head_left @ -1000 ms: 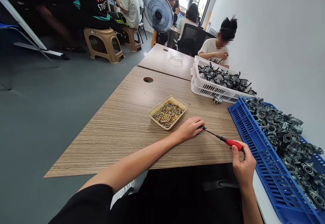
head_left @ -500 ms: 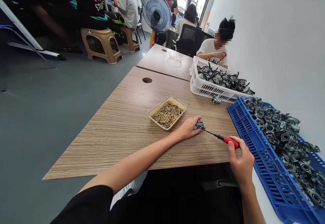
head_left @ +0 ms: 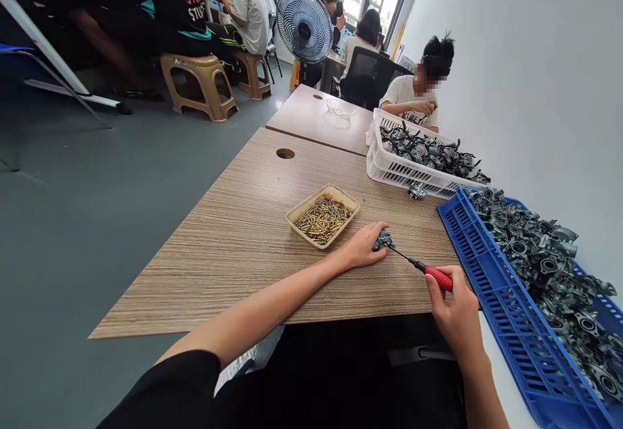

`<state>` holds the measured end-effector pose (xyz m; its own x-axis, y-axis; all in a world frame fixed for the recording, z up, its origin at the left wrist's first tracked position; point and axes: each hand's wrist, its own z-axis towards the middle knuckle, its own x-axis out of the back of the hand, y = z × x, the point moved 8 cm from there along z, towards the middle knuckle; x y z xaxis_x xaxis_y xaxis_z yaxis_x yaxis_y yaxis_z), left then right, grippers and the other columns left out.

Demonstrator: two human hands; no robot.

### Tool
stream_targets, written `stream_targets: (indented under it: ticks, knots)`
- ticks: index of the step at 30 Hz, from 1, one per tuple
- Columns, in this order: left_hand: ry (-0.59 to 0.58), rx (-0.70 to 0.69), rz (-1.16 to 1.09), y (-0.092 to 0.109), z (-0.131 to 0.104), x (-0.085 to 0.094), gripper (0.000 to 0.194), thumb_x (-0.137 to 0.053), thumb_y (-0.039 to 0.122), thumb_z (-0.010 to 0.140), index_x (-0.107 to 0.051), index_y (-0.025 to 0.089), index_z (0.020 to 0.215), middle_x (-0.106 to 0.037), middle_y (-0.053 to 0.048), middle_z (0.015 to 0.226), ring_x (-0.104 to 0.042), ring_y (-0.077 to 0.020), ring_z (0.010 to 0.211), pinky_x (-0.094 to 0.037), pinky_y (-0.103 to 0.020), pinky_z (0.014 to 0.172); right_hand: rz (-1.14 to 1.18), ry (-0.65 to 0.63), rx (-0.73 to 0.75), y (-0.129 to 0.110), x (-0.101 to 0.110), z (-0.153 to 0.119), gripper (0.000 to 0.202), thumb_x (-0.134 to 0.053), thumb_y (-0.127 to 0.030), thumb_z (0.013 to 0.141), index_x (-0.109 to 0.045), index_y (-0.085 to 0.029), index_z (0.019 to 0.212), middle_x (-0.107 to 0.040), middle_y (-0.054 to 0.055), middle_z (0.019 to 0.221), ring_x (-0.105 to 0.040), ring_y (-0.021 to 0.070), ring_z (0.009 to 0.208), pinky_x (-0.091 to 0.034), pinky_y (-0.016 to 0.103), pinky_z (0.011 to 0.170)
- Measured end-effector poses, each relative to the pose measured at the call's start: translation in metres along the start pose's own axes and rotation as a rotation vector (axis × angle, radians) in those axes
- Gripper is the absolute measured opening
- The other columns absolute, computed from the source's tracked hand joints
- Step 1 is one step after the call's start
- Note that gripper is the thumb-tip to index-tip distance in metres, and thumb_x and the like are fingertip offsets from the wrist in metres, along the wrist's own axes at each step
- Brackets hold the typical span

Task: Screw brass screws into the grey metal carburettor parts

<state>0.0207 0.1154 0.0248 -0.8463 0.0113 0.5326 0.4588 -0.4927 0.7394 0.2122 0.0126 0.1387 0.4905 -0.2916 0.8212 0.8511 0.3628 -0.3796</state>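
Observation:
My left hand (head_left: 366,245) is closed around a small grey metal carburetor body (head_left: 384,239) and holds it against the wood-grain table (head_left: 228,247). In my right hand (head_left: 456,306) is a screwdriver (head_left: 438,278) with a red handle and black collar. Its thin shaft points up and to the left, and the tip meets the carburetor body; the exact contact spot is too small to make out. Just left of and beyond my left hand stands a beige tray (head_left: 290,219) full of small brass-coloured screw-like parts (head_left: 324,220).
A blue crate (head_left: 479,286) heaped with grey carburetor bodies (head_left: 549,263) stands at the right. Behind it is a white crate (head_left: 389,168) of assembled carburetors, with one loose carburetor (head_left: 417,191) beside it. A co-worker (head_left: 413,95) sits beyond. A fan (head_left: 305,30) stands farther back.
My right hand has shifted slightly left, and its fingers sit differently on the screwdriver handle. The left hand still holds the carburetor body in place. The whole view has moved a little.

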Motion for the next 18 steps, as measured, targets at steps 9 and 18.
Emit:
stream_targets:
  ticks: [9, 18]
  knots:
    - [-0.002, 0.004, 0.005, 0.0, -0.001, 0.0, 0.057, -0.057, 0.033, 0.089, -0.042, 0.016, 0.141, -0.064, -0.014, 0.128, -0.061, -0.0292, 0.124, -0.048, -0.045, 0.111, 0.091, -0.029, -0.005, 0.004, -0.006, -0.002, 0.03, -0.053, -0.049, 0.101, -0.056, -0.024, 0.118, -0.072, 0.008, 0.104, -0.072, 0.025, 0.092, -0.054, 0.036, 0.079]
    - [0.024, 0.0, 0.001, -0.002, -0.001, 0.0, 0.055, -0.057, 0.033, 0.09, -0.043, 0.018, 0.141, -0.064, -0.013, 0.128, -0.061, -0.0284, 0.124, -0.048, -0.044, 0.111, 0.083, -0.022, -0.003, 0.012, -0.005, 0.002, 0.034, -0.053, -0.051, 0.1, -0.053, -0.024, 0.12, -0.072, 0.009, 0.104, -0.072, 0.0255, 0.092, -0.055, 0.035, 0.076]
